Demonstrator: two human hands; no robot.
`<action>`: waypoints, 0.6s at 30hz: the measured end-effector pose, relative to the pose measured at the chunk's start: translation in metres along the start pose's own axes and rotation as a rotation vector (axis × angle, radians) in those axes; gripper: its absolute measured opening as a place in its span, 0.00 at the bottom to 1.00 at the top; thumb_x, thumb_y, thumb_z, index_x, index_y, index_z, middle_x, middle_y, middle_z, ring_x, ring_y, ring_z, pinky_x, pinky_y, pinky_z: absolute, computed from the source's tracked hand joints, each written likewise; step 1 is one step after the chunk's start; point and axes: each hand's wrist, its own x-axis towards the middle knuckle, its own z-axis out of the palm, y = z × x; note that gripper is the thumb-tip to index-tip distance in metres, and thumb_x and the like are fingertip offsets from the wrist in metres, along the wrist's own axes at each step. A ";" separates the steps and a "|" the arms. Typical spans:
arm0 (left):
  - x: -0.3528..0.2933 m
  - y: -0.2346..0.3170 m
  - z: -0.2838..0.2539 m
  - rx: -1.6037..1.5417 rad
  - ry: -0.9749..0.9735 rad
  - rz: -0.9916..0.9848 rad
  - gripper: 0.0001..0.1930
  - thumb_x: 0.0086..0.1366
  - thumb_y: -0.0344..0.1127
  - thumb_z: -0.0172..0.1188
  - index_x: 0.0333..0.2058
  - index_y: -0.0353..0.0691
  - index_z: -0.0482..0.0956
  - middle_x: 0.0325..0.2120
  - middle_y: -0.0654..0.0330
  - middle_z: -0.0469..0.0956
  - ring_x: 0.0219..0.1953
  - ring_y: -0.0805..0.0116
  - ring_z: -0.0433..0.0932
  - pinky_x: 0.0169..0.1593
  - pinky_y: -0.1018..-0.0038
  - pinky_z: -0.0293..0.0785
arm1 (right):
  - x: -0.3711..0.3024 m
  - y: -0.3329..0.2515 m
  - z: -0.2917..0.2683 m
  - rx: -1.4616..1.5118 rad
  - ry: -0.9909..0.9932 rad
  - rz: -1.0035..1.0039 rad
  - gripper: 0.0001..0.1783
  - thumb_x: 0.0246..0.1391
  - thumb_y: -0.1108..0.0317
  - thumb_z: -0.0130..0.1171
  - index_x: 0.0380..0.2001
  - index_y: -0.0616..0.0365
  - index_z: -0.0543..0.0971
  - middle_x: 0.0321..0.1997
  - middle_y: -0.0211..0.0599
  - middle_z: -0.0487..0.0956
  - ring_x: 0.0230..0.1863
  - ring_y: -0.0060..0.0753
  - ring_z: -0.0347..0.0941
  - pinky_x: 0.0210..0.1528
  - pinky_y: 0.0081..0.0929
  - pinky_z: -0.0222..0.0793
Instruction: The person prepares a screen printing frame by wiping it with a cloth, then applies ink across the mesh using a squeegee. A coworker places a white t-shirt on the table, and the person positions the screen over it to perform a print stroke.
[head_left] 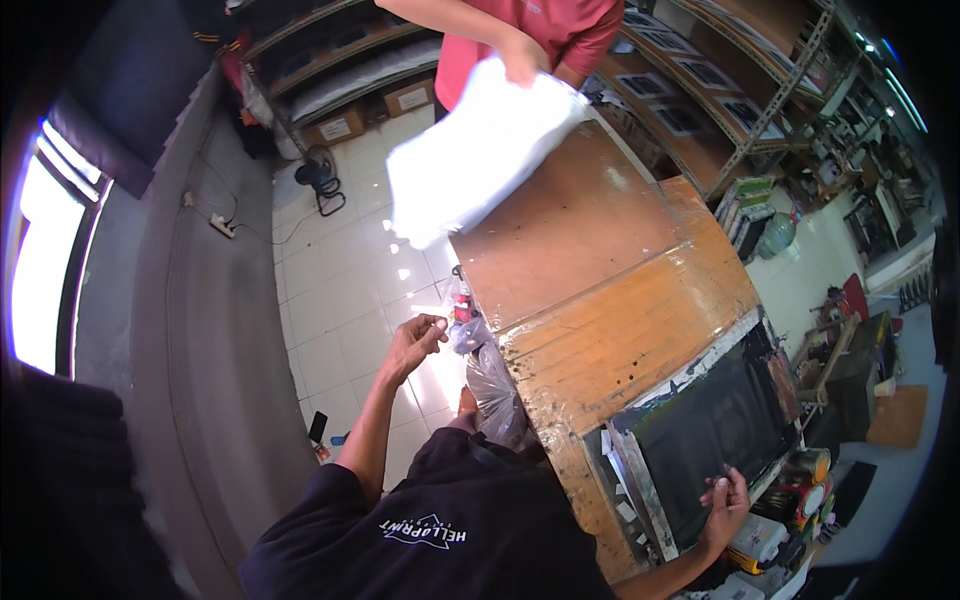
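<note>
My left hand (413,343) is raised beside the left edge of the wooden table, fingers curled in and thumb against them, with nothing visible in it. Clear plastic bags (493,395) hang from that edge close by. My right hand (727,505) hovers over the lower right part of a dark framed screen (690,425), fingers loosely bent and apart, holding nothing. Across the table, another person in a red shirt (470,60) grips a bright white cloth or sheet (480,155), overexposed, hanging past the table's far left corner.
The wooden table (620,320) has a brown board (570,220) on its far half. Cans and containers (805,465) crowd the right side. A small black fan (317,175) stands on the tiled floor (340,290). Shelves (740,130) with printed sheets rise at far right; a wall runs left.
</note>
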 end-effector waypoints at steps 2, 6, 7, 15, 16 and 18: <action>0.015 0.003 0.001 0.027 -0.024 0.008 0.24 0.69 0.51 0.60 0.47 0.31 0.78 0.30 0.60 0.81 0.28 0.76 0.74 0.36 0.75 0.72 | -0.006 -0.009 0.009 -0.011 -0.006 0.008 0.19 0.64 0.66 0.58 0.54 0.68 0.76 0.32 0.36 0.81 0.25 0.17 0.72 0.27 0.15 0.68; 0.041 0.002 0.001 0.081 -0.063 0.022 0.24 0.70 0.51 0.58 0.46 0.31 0.79 0.29 0.59 0.82 0.29 0.75 0.75 0.36 0.75 0.73 | -0.012 -0.018 0.022 0.029 -0.010 0.070 0.18 0.63 0.68 0.58 0.53 0.68 0.75 0.32 0.34 0.80 0.33 0.22 0.77 0.29 0.18 0.72; 0.046 0.005 0.003 0.089 -0.082 0.033 0.24 0.70 0.51 0.58 0.46 0.31 0.79 0.29 0.59 0.82 0.29 0.75 0.75 0.36 0.75 0.73 | -0.015 -0.017 0.026 0.003 0.017 0.061 0.19 0.63 0.66 0.60 0.52 0.68 0.76 0.32 0.33 0.81 0.27 0.20 0.75 0.27 0.17 0.69; 0.134 -0.003 0.010 0.180 0.015 0.186 0.21 0.69 0.44 0.61 0.47 0.28 0.77 0.27 0.55 0.82 0.30 0.69 0.80 0.36 0.72 0.76 | -0.024 -0.023 0.065 0.005 0.075 0.110 0.19 0.63 0.66 0.60 0.52 0.67 0.76 0.31 0.35 0.81 0.25 0.20 0.73 0.28 0.17 0.68; 0.148 -0.001 0.012 0.211 0.066 0.232 0.21 0.69 0.44 0.61 0.47 0.27 0.77 0.26 0.55 0.82 0.30 0.69 0.80 0.36 0.71 0.76 | -0.025 -0.025 0.070 -0.005 0.092 0.121 0.19 0.63 0.66 0.61 0.52 0.67 0.76 0.31 0.35 0.81 0.25 0.20 0.73 0.28 0.18 0.68; 0.178 0.010 0.012 0.272 0.116 0.269 0.21 0.67 0.42 0.62 0.48 0.27 0.75 0.26 0.51 0.81 0.29 0.66 0.80 0.36 0.70 0.77 | -0.029 -0.023 0.077 0.002 0.080 0.148 0.17 0.62 0.71 0.58 0.52 0.68 0.75 0.32 0.36 0.81 0.26 0.20 0.74 0.28 0.19 0.68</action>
